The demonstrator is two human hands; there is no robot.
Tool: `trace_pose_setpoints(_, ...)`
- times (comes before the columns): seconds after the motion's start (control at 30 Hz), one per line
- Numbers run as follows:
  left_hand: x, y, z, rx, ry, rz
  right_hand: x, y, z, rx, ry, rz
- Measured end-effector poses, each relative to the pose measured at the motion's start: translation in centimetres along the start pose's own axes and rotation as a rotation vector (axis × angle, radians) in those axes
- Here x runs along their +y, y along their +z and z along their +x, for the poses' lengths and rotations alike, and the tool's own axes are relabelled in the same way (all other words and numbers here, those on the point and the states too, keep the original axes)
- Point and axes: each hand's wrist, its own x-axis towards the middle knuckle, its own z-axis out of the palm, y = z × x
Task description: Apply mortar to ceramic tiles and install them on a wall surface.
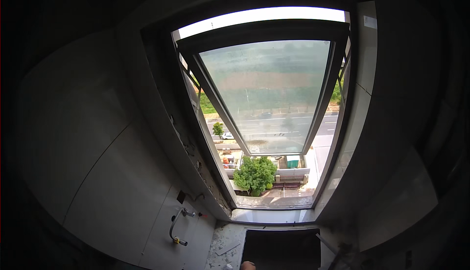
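A small part of a hand (247,265), probably my left hand, shows at the lower edge of the picture. It is beside the left front corner of a dark rectangular opening (281,248) in the counter. Its fingers are cut off by the frame, so whether it holds anything is hidden. My right hand does not show. A thin pale strip (227,248) lies on the dusty counter top (220,235) to the left of the opening. Right of the opening sits a dark, blurred shape (345,253) that I cannot make out.
Ahead, a top-hung window sash (267,93) stands tilted outward in its frame, above a white sill (271,215). A bent pipe with a valve (178,240) sticks out of the tiled left wall (117,191). Outside, far below, are a tree (255,174) and a road.
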Motion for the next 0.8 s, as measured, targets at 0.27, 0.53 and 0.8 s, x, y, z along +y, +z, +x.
trace_pose_setpoints(0.27, -20.0, -11.1, -8.3, 0.27, -0.579, -0.341, -10.4, 0.7, 0.4, -0.138, 0.404, 0.032)
trace_pose_setpoints(0.53, -16.3, -4.0, -4.7, 0.324, -0.117, -0.287, -21.1, 6.4, 1.5, -0.265, 0.139, -0.05)
trace_pose_setpoints(0.8, -21.8, 1.1, -11.1, 0.012, -0.286, -0.438, -11.3, 6.2, -15.1, -0.145, 0.312, -0.087)
